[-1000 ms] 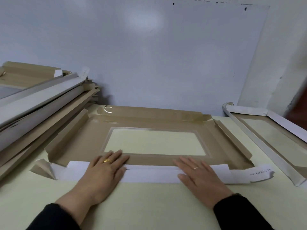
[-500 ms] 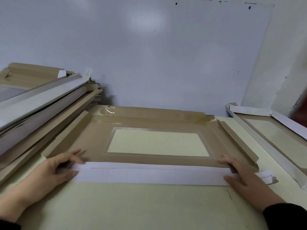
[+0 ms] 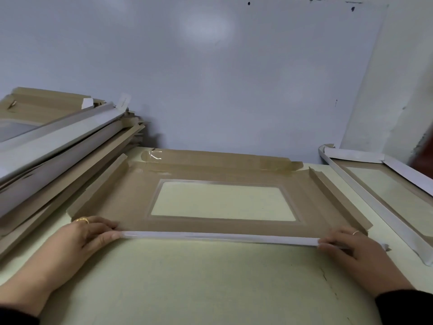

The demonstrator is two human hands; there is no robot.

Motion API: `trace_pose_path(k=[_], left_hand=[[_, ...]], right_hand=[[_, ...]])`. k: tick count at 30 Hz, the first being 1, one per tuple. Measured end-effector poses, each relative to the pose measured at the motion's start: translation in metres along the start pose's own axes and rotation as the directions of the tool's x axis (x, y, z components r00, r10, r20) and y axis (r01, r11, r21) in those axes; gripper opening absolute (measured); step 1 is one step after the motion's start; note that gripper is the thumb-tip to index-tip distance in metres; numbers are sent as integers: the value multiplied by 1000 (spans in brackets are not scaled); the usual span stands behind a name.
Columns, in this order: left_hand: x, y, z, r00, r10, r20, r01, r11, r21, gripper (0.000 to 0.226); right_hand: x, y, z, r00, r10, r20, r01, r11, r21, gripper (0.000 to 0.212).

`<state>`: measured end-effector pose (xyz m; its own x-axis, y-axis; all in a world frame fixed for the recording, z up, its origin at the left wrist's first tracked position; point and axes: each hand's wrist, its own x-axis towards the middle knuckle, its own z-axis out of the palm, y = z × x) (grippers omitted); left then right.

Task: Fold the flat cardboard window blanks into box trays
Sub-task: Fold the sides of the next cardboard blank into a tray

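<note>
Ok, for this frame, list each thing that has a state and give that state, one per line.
window blank: flat on table, far and side flaps partly raised
near flap: folded up on edge, white side toward camera
left hand: grips near flap's left end
right hand: grips near flap's right end
stack of blanks: piled at left, slanted
tray at right: walls folded up

A pale yellow-green table (image 3: 210,289) fills the near ground, with a thin dark crack (image 3: 328,281) running toward its near right corner. Behind its far edge stands a large pale grey board (image 3: 210,78), glossy, with a soft glare patch and a few dark specks. To the right of it shows a whitish wall (image 3: 403,90).
</note>
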<state>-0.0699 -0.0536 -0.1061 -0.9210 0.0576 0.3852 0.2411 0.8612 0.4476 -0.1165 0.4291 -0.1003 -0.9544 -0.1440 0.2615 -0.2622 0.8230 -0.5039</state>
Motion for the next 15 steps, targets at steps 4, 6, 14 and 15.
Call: trace_pose_path(k=[4, 6, 14, 15], left_hand=[[1, 6, 0, 993, 55, -109, -35, 984, 177, 38], [0, 2, 1, 982, 33, -187, 21, 960, 278, 42], [5, 3, 8, 923, -312, -225, 379, 833, 403, 48], [7, 4, 9, 914, -351, -205, 407, 797, 446, 49]], right_hand=[[-1, 2, -2, 995, 21, -99, -33, 993, -113, 27], [-1, 4, -3, 986, 43, -164, -67, 987, -148, 33], [7, 1, 1, 942, 202, -267, -292, 884, -365, 52], [9, 0, 1, 941, 207, -267, -302, 868, -393, 51]])
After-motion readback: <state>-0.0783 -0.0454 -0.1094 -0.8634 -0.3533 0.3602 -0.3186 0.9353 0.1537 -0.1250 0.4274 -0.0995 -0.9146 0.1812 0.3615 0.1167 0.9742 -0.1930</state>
